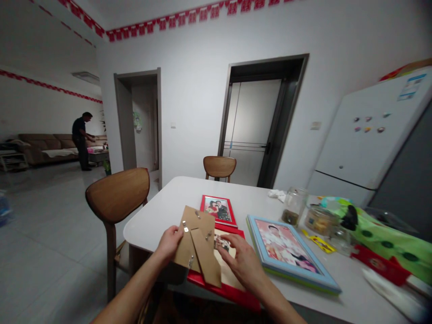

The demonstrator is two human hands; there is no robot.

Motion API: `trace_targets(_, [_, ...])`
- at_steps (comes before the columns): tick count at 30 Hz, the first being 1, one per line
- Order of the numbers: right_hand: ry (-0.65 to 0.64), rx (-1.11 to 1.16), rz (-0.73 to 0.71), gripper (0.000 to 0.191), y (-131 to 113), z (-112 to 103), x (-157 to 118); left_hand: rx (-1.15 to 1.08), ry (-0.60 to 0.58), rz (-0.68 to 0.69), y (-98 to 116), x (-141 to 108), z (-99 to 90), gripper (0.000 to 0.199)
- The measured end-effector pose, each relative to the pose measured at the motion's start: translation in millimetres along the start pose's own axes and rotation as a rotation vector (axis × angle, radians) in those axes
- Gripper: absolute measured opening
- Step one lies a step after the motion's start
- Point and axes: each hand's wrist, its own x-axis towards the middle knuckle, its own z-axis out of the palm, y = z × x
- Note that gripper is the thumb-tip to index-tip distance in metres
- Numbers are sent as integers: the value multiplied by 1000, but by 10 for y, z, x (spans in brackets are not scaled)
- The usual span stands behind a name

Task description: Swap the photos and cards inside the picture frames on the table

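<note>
My left hand (168,245) is closed on the left edge of a brown picture-frame backing board (185,225), which has a fold-out stand and metal clips. Tilted, the board covers part of a red picture frame (232,293) at the table's near edge. Over that frame, my right hand (243,261) has its thumb and fingers apart, fingertips at a small photo (222,243); whether they press on it I cannot tell. Just beyond lies a smaller red frame (219,209) with a couple's picture. To the right, a large light-blue frame (290,252) rests on a green-edged one.
On the white table (158,202), a glass jar (294,206), a food container (320,219) and a green bag (388,245) crowd the right side. Wooden chairs stand at the left (118,193) and far side (219,167). A person (80,139) stands by a distant sofa.
</note>
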Motion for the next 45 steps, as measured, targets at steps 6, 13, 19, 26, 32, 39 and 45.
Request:
trace_targets(6, [-132, -281, 256, 37, 391, 12, -324, 44, 50, -119, -209, 33, -631, 22])
trace_targets(13, [-192, -325, 362, 48, 422, 28, -324, 296, 219, -122, -275, 222, -779, 20])
trace_targets(19, [-115, -212, 415, 57, 436, 21, -273, 417, 210, 117, -39, -45, -324, 39])
trace_targets(26, [-37, 804, 717, 63, 265, -112, -220, 331, -288, 434, 294, -765, 732, 56])
trace_targets(32, [65, 1140, 726, 70, 59, -234, -206, 319, -342, 439, 491, -825, 876, 70])
trace_targets(39, [33, 1128, 683, 77, 61, -145, -181, 489, -280, 671, 517, -814, 820, 48])
trace_targets(45, [-1, 733, 616, 75, 313, -53, -218, 398, 7, 651, 527, -707, 530, 56])
